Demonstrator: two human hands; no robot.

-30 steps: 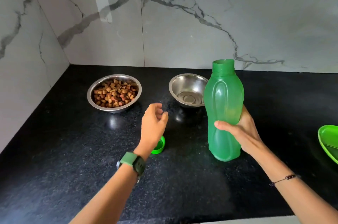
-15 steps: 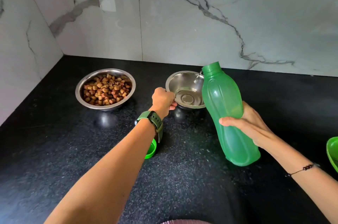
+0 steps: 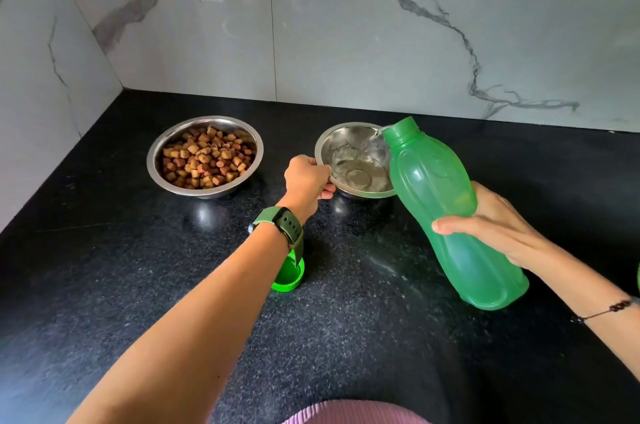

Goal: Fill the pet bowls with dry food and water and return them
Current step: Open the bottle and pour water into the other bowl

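Right hand [image 3: 498, 223] gripping tilted bottle [image 3: 446, 209], left hand [image 3: 306, 178] pinching water bowl [image 3: 349, 160] rim at 9 o'clock: steeper tilt risks splashing onto surface [image 3: 138, 268].

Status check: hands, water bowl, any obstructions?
Left hand gripping steel water bowl rim. Right hand tilting green plastic bottle, water streaming in. Green cap under left forearm, clear of pour.

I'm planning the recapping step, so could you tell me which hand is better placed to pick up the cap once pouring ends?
Probably the left hand: it only steadies the bowl, and the cap lies under its forearm. The right hand holds the bottle.
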